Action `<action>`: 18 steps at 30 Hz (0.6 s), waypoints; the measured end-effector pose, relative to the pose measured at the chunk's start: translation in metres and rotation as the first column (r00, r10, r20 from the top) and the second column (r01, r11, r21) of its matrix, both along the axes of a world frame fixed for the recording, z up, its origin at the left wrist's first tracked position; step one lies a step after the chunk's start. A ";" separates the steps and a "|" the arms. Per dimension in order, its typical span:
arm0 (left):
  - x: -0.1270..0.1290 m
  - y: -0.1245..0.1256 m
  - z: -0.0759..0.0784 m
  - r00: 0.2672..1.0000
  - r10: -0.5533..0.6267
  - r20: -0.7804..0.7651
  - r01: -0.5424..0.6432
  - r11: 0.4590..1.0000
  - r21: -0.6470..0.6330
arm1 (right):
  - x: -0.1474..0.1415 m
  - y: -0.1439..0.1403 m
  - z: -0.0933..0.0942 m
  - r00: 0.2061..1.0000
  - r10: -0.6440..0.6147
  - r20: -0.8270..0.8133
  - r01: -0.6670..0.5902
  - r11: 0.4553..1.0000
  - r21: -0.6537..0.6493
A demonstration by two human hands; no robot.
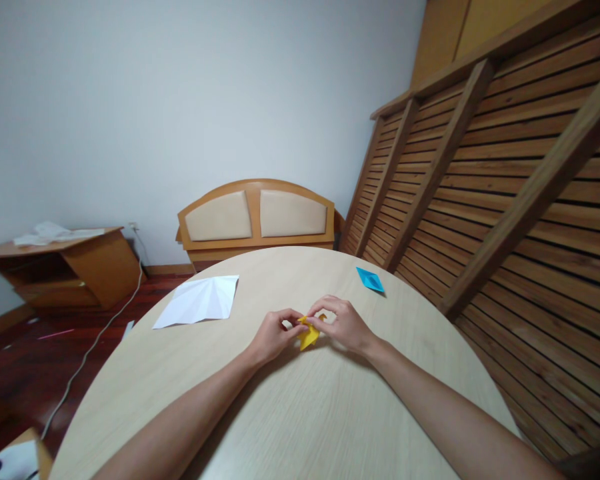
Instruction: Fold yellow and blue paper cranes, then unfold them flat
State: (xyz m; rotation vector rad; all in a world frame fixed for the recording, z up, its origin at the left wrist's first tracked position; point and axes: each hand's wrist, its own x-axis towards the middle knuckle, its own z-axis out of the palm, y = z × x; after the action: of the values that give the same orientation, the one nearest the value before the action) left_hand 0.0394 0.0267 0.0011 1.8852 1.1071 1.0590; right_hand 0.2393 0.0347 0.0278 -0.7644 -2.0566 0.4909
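A small folded piece of yellow paper [309,338] is held between my two hands, just above the middle of the table. My left hand [276,335] pinches its left side between thumb and fingers. From the right, my right hand [341,323] grips its upper edge with thumb and fingertips. My fingers hide part of the paper's folds. A folded blue paper boat shape [370,280] lies beyond my right hand. To the far left rests a creased white sheet of paper [200,300], apart from both hands.
The pale round table [290,427] spans the front. Behind it stands a wooden headboard [256,213] with cream panels. A slatted wooden frame [480,180] leans along the right. At left are a low wooden cabinet [100,267] with papers on top and a cable [87,357] on the floor.
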 end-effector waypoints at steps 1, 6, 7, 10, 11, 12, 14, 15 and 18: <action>0.000 0.000 0.000 1.000 -0.007 -0.003 0.007 1.000 -0.004 | -0.001 0.000 -0.001 1.000 -0.017 -0.014 0.017 0.999 -0.033; -0.001 0.001 0.001 0.999 0.040 0.026 -0.041 0.999 0.024 | -0.003 0.002 -0.003 0.992 -0.054 -0.115 0.032 0.983 -0.181; -0.001 0.002 0.001 0.997 0.064 0.042 -0.066 0.997 0.039 | -0.003 0.003 -0.004 0.989 -0.077 -0.127 0.049 0.977 -0.205; -0.003 0.004 0.002 0.989 0.116 0.091 -0.123 0.990 0.074 | -0.002 0.005 -0.007 0.987 -0.137 -0.088 0.110 0.958 -0.263; -0.004 0.005 0.003 0.987 0.121 0.103 -0.129 0.988 0.079 | -0.002 0.006 -0.007 0.989 -0.139 -0.057 0.119 0.956 -0.267; -0.004 0.005 0.003 0.986 0.122 0.113 -0.131 0.988 0.081 | -0.002 0.006 -0.008 0.991 -0.133 -0.029 0.121 0.958 -0.261; -0.004 0.005 0.003 0.985 0.119 0.127 -0.130 0.988 0.082 | -0.002 0.006 -0.009 0.993 -0.114 -0.001 0.111 0.966 -0.234; -0.004 0.005 0.003 0.984 0.118 0.133 -0.129 0.988 0.081 | -0.003 0.006 -0.009 0.994 -0.107 0.000 0.104 0.970 -0.221; -0.004 0.006 0.003 0.982 0.128 0.139 -0.138 0.988 0.066 | -0.004 0.005 -0.009 0.995 -0.103 -0.021 0.095 0.971 -0.221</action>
State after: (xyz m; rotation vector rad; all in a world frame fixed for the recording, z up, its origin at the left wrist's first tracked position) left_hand 0.0355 0.0327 0.0039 1.7879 1.1419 1.3001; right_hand 0.2352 0.0402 0.0189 -0.9785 -1.9441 0.6772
